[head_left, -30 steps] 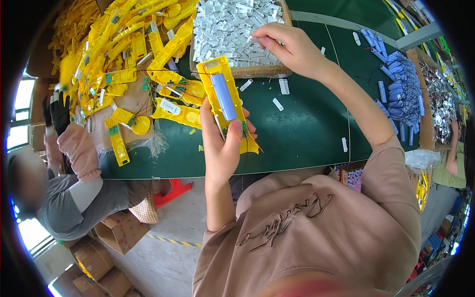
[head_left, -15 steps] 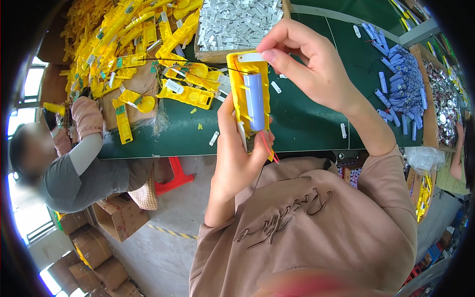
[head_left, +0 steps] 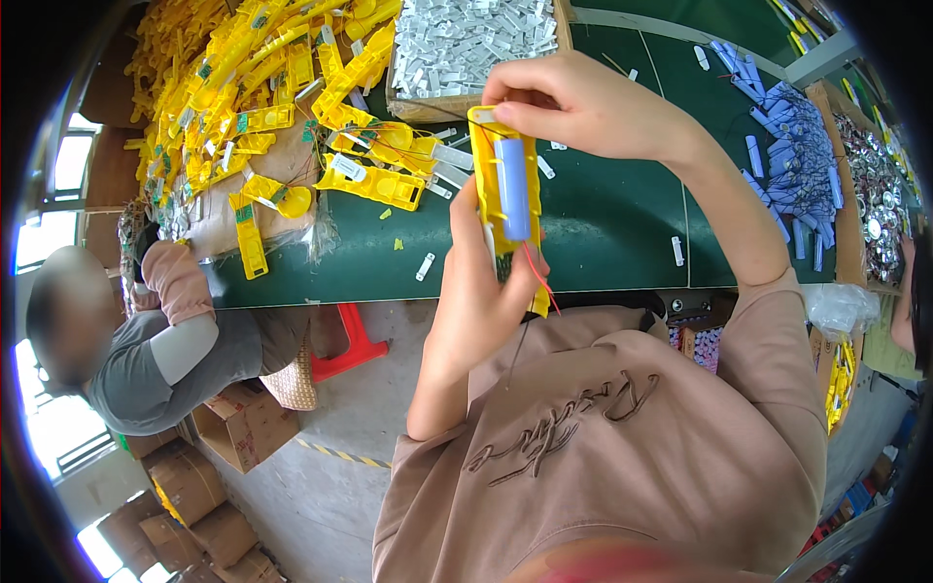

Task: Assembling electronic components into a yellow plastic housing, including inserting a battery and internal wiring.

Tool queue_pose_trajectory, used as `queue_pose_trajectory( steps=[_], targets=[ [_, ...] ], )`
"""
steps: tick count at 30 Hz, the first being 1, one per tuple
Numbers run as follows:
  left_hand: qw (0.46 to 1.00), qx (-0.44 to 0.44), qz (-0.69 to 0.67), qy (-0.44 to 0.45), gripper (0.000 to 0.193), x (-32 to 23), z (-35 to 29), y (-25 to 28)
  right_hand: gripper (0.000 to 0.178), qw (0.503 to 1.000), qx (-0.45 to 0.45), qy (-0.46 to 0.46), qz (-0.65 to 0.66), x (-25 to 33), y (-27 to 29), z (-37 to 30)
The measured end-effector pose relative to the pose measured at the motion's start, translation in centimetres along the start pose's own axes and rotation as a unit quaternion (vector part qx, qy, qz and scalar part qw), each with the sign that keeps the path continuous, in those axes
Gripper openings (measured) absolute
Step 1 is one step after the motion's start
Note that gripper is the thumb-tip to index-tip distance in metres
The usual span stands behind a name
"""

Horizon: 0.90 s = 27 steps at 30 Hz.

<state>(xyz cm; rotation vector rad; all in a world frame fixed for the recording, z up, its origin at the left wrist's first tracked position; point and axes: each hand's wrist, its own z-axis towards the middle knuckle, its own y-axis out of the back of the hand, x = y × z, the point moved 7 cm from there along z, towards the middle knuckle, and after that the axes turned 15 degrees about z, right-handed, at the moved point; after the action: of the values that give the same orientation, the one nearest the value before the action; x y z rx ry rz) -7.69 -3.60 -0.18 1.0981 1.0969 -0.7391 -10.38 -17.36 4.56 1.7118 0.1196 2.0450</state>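
My left hand (head_left: 471,291) is closed around the lower part of a yellow plastic housing (head_left: 484,160), held upright above the table's near edge. Inside the housing lies a blue cylindrical battery (head_left: 515,199), with a red wire (head_left: 536,267) and a dark wire hanging from its lower end. At the housing's top end, my right hand (head_left: 573,107) pinches a small white plastic strip (head_left: 483,115), mostly covered by the fingers. A green circuit board partly shows beside the left fingers.
A box of white strips (head_left: 476,49) stands behind the housing. Yellow housings (head_left: 374,180) with wires pile up at left, and blue batteries (head_left: 792,146) at right. Loose strips lie on the green table (head_left: 603,248). A co-worker (head_left: 160,340) sits at left near a red stool (head_left: 352,345).
My right hand has moved slightly left and lower over the housing's top end, now covering most of the white strip. The housing has shifted a little to the right in view.
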Motion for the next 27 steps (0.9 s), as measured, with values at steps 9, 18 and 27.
queue_pose_trajectory(
  steps=[9, 18, 27],
  targets=[
    [0.985, 0.02, -0.151, 0.084, 0.046, 3.4, 3.7, -0.1, 0.028, 0.984, 0.118, -0.116, 0.058, -6.7, -0.3, 4.6],
    [0.972, -0.125, -0.194, 0.034, 0.048, 3.1, 7.4, 3.9, 0.042, 0.953, 0.065, -0.121, 0.269, -5.6, 0.5, 5.2],
    [1.0, -0.026, 0.0, -0.005, 0.07, 1.1, 11.7, 3.6, 0.034, 0.882, -0.188, -0.159, 0.402, -8.1, 6.6, 4.2]
  ],
)
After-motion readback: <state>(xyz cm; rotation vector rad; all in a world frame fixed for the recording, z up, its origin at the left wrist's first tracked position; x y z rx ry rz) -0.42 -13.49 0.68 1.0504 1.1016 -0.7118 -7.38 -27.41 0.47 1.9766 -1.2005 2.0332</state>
